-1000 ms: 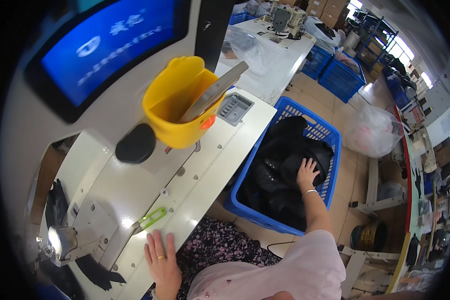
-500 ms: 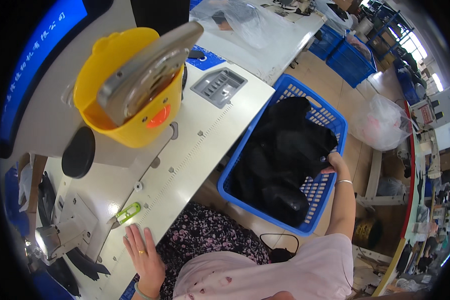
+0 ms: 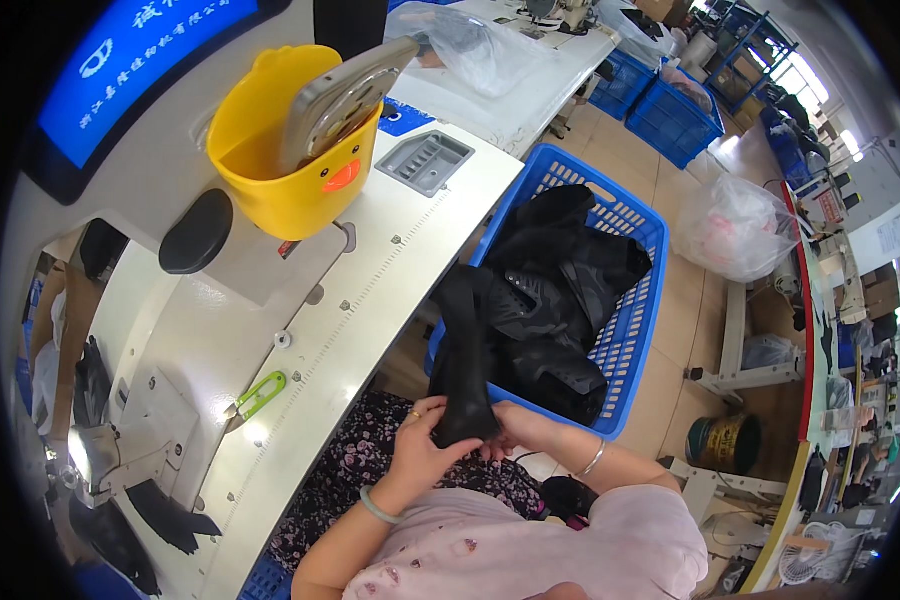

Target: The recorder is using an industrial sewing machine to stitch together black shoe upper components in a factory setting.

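A long piece of black fabric is stretched between the blue basket and my lap, and both hands hold its near end. My left hand grips it from the left, thumb on top. My right hand is closed at its right edge, with the fingers partly hidden beneath. More black pieces, some with dark grey patterning, lie heaped in the blue plastic basket. Green thread snips rest on the white sewing machine table, left of my hands.
A yellow duck-faced cup holding a flat silver phone-like thing is fixed near the machine's blue screen. The presser foot area has black strips beside it. A filled clear plastic bag sits right of the basket.
My right hand has come back from the basket's right side toward my lap. My left hand has left the table, and both now hold a black fabric piece. The view has shifted slightly.
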Action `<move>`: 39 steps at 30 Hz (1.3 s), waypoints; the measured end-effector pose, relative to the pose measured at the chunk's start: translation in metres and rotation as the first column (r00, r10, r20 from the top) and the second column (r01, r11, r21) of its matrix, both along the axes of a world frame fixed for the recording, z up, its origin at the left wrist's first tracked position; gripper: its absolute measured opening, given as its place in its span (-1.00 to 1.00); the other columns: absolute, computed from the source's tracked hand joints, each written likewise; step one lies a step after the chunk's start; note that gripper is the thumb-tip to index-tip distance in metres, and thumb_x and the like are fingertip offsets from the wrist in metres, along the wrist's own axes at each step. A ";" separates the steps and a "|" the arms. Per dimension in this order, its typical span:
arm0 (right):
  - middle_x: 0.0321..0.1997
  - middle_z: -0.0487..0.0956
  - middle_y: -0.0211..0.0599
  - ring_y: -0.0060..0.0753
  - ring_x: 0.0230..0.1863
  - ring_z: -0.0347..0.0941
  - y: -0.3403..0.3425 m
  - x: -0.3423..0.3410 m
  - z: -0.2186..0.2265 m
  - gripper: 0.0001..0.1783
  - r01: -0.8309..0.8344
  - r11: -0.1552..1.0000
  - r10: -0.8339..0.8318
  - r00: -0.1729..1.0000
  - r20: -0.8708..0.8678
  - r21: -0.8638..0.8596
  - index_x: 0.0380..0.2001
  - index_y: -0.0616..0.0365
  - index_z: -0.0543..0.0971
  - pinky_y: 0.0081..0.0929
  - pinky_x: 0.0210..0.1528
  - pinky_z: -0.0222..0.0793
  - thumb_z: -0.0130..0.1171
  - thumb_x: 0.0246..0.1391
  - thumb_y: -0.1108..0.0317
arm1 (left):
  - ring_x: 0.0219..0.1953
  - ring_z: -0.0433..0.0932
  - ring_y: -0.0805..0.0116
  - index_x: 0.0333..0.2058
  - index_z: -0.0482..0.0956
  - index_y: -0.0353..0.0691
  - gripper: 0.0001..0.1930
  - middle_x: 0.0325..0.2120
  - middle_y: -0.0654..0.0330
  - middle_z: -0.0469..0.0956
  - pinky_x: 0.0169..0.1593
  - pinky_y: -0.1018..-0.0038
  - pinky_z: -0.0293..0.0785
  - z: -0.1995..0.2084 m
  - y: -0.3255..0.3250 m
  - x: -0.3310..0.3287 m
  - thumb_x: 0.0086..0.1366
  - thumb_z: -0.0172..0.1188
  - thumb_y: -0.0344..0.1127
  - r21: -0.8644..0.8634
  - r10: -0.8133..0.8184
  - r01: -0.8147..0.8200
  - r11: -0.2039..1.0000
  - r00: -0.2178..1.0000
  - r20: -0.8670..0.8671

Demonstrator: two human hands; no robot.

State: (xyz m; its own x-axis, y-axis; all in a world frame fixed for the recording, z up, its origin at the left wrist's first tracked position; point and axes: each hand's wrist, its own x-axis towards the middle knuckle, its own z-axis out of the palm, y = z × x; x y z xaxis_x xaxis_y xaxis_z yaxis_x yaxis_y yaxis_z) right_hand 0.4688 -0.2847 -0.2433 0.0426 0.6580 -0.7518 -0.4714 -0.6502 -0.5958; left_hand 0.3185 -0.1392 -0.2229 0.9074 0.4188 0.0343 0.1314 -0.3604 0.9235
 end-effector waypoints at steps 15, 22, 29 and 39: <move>0.44 0.12 0.02 -0.01 0.45 0.04 -0.110 0.183 -0.128 0.03 0.057 0.716 0.462 0.709 0.533 -0.696 0.27 0.26 0.30 -0.26 0.42 0.03 0.27 -0.10 -0.27 | -0.12 0.56 0.47 0.07 0.44 -0.35 -0.43 -0.14 0.22 0.59 0.00 0.52 0.50 -0.007 0.045 -0.024 0.04 0.37 -0.56 -0.883 0.083 0.042 0.468 0.992 0.091; 0.25 0.35 0.25 0.10 0.28 0.30 -0.100 0.172 -0.114 0.19 -0.011 0.665 0.673 0.442 0.593 -0.747 0.18 0.45 0.35 -0.30 0.33 0.17 0.51 -0.43 -0.19 | -0.16 0.56 0.50 -0.06 0.53 -0.32 -0.60 -0.21 0.24 0.61 -0.02 0.52 0.50 -0.020 0.041 -0.029 0.08 0.36 -0.56 -0.883 0.070 -0.025 0.469 0.998 0.009; 0.05 0.51 0.20 0.15 0.14 0.42 -0.096 0.145 -0.097 0.17 0.011 0.835 0.488 0.449 0.749 -0.551 0.12 0.41 0.27 -0.24 0.21 0.32 0.57 -0.46 -0.13 | -0.09 0.54 0.45 0.02 0.42 -0.34 -0.41 -0.13 0.21 0.57 0.04 0.49 0.48 0.001 0.034 -0.023 -0.04 0.39 -0.67 -0.749 0.106 -0.040 0.661 0.993 0.041; -0.10 0.62 -0.05 -0.04 0.02 0.53 -0.065 0.118 -0.062 -0.26 -0.225 0.547 0.829 0.012 0.559 -0.806 -0.24 0.25 0.63 -0.21 0.08 0.44 0.51 -0.38 -0.15 | -0.07 0.56 0.38 0.03 0.46 -0.35 -0.39 -0.10 0.17 0.59 0.08 0.44 0.48 0.001 0.039 -0.039 -0.07 0.42 -0.62 -0.899 0.199 -0.014 0.438 0.977 0.082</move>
State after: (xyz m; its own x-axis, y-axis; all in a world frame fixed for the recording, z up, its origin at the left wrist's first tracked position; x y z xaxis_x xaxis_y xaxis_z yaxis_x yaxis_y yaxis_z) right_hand 0.5871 -0.3500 -0.3056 0.5846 0.4823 -0.6524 0.7213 -0.6771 0.1457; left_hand 0.2792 -0.0999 -0.2220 0.8730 0.3943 -0.2870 -0.0653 0.6778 0.7323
